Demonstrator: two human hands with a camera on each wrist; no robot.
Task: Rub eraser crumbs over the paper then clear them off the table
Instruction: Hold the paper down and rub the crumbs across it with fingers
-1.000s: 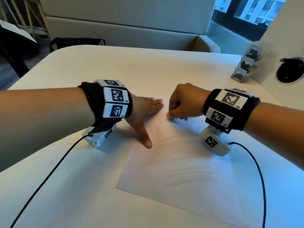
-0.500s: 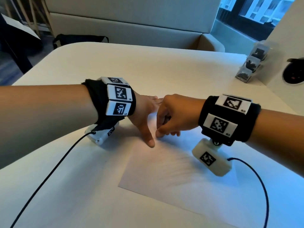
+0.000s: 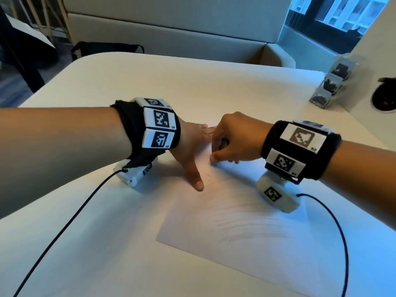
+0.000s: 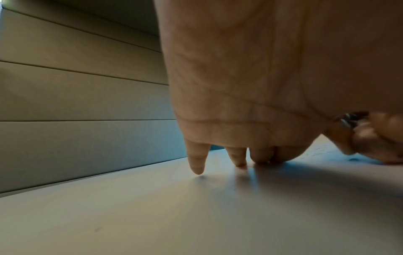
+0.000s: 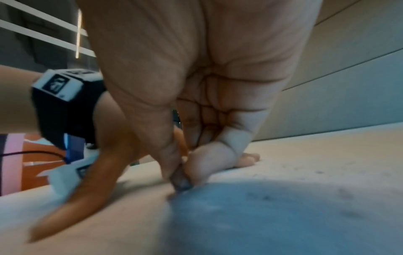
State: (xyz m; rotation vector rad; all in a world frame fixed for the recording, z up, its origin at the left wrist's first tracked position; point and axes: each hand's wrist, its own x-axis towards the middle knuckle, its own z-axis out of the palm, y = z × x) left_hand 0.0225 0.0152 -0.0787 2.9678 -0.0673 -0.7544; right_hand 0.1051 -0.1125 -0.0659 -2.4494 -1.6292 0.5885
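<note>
Still rubbing: right hand [image 3: 233, 139] pinching eraser [image 5: 181, 181] on paper [image 3: 235, 221] at 12 o'clock edge, left hand [image 3: 190, 144] flat, pinning it; crumbs [image 3: 207, 175] not yet cleared.

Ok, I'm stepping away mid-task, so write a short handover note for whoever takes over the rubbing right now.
Left hand: flat, fingers straight, thumb spread, pinning the far left corner of the white paper sheet to the white table.
Right hand: pinches a small dark-tipped eraser against the paper beside the left thumb.
Done: faint grey rubbing streaks across the sheet; dark eraser crumbs scattered on it.
Left: finish rubbing, then clear the crumbs off the table.
</note>
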